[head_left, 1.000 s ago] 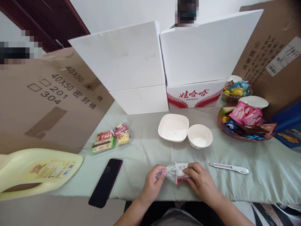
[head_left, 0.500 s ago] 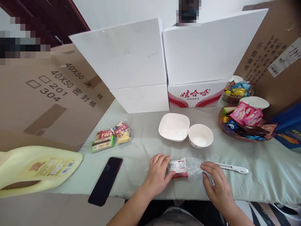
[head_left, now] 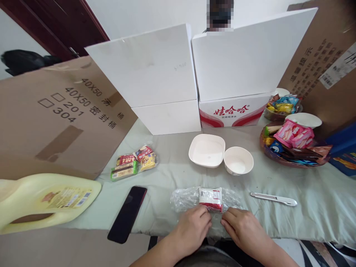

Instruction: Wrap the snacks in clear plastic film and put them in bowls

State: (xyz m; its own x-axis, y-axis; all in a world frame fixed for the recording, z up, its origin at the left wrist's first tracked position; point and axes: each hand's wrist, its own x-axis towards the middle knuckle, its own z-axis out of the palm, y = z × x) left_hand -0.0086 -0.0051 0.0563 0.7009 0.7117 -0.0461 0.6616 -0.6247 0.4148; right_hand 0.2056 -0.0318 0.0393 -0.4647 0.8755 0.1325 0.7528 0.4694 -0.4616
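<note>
A small red-and-white snack packet lies on a sheet of crinkled clear plastic wrap near the table's front edge. The wrap spreads out on both sides of the packet. At the packet's near left corner, my left hand is closed, its curled fingers on the near edge of the wrap. My right hand is closed too, pinching that edge just right of the packet. The fingertips are partly hidden. Right of the wrap lies a white utility knife.
Behind the wrap stand a square white dish and a round white bowl. Wrapped snacks and a black phone lie left, beside a yellow jug. A snack-filled bowl is right; white boxes stand behind.
Both hands have moved toward me and closer together, from the packet's sides to the near edge of the wrap. Their fingers have curled in, and the packet shows more fully.
</note>
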